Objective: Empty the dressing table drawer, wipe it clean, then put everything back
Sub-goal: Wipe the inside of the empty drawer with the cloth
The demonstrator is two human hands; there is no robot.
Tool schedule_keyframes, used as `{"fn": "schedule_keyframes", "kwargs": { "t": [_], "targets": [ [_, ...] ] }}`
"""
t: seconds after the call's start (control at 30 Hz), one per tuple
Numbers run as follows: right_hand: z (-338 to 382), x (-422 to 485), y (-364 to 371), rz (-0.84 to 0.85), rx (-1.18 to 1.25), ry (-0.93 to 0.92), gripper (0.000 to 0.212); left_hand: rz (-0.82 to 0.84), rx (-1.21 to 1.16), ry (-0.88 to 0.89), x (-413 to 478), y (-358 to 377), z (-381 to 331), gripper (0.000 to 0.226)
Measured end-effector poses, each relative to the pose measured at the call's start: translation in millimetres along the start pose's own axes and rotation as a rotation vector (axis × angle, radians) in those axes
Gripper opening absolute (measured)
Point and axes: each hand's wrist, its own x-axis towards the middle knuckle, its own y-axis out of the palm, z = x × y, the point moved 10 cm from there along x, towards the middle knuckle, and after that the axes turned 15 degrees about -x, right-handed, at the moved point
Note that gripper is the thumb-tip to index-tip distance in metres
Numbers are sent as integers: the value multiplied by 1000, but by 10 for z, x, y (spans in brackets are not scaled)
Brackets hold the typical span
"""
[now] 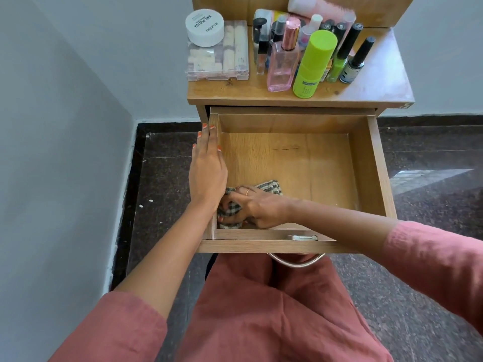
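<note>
Wipe step: drawer emptied, cloth working its near-left corner.

Left hand [207,168] lies flat on the left wall of the drawer [376,165], fingers straight, holding nothing. Right hand [257,207] crosses over, fingers curled round the checked cloth [271,185] bunched on the drawer floor. Cloth judged soft, light and limp: keep it wadded and press down. Cosmetics [313,64] stand on the tabletop.

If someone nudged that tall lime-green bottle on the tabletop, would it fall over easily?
Probably yes: the lime-green bottle is tall and narrow, standing upright near the front of the tabletop. Being round, it would likely roll once down. It looks plastic, so probably not fragile.
</note>
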Motion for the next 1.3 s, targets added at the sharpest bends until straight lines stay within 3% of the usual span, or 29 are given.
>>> {"fn": "schedule_keyframes", "kwargs": {
  "t": [0.3,0.63,0.73,0.93,1.3],
  "targets": [
    [51,15,15,106,-44,-29,43,-20,36,43,7,-6,-7,45],
    [-91,-298,5,33,10,1,30,-25,54,39,3,-1,-2,45],
    [-128,-382,18,18,26,23,31,-28,52,44,3,-10,-12,45],
    [-66,-239,31,143,3,25,42,-30,49,38,2,-8,-14,45],
    [63,15,-56,154,-25,48,57,-28,72,43,21,19,31,46]
  ]
}}
